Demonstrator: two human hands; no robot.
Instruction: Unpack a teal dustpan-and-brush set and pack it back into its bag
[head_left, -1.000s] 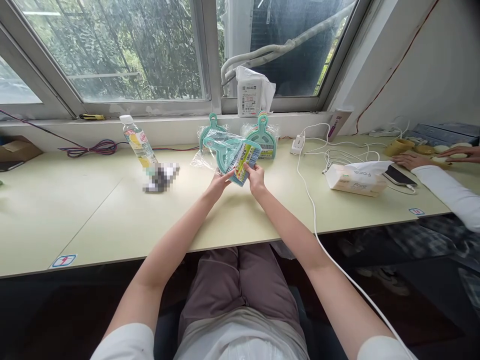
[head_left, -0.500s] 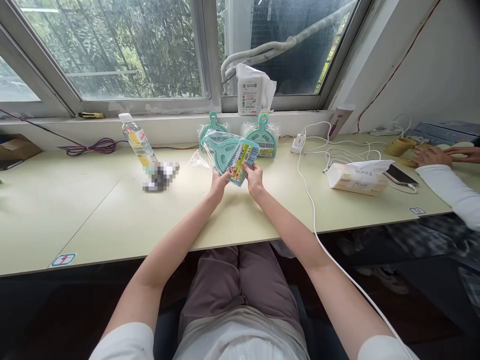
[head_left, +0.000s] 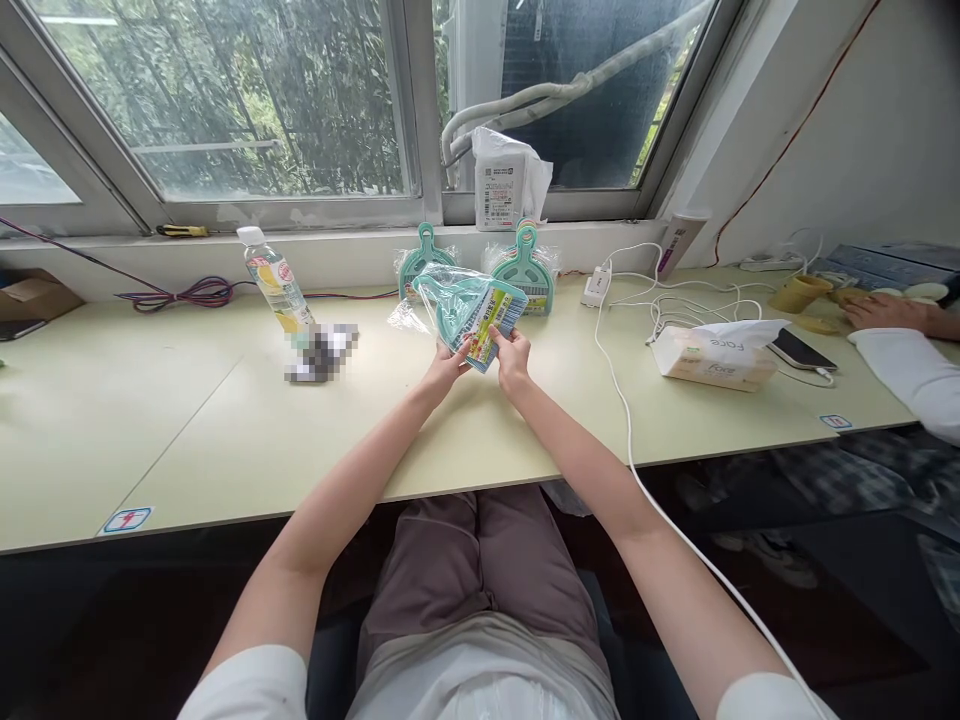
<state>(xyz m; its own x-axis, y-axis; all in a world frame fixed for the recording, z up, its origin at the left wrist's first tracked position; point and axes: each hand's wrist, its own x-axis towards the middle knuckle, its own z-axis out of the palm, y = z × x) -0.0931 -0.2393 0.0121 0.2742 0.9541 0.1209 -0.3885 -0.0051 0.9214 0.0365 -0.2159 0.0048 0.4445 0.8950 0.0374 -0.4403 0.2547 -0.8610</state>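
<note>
A small teal dustpan set, wrapped in clear plastic with a yellow printed label, is held tilted above the table. My left hand grips its lower left edge, fingers closed. On the lower right, my right hand pinches the same package by the label. Loose clear film trails off its left side. Behind it two more groups of wrapped teal dustpans lean by the sill: one dustpan bundle on the left, another dustpan bundle on the right.
On the left of the table stands a drink bottle beside a blurred-out patch. To the right lie white cables, a tissue pack and a phone. A co-worker's hand rests near a tape roll. One white cable crosses the table edge.
The dustpan set has shifted slightly right and turned a little in both hands, which stay closed on it. At the right, the co-worker's hand and sleeve have moved slightly further right.
</note>
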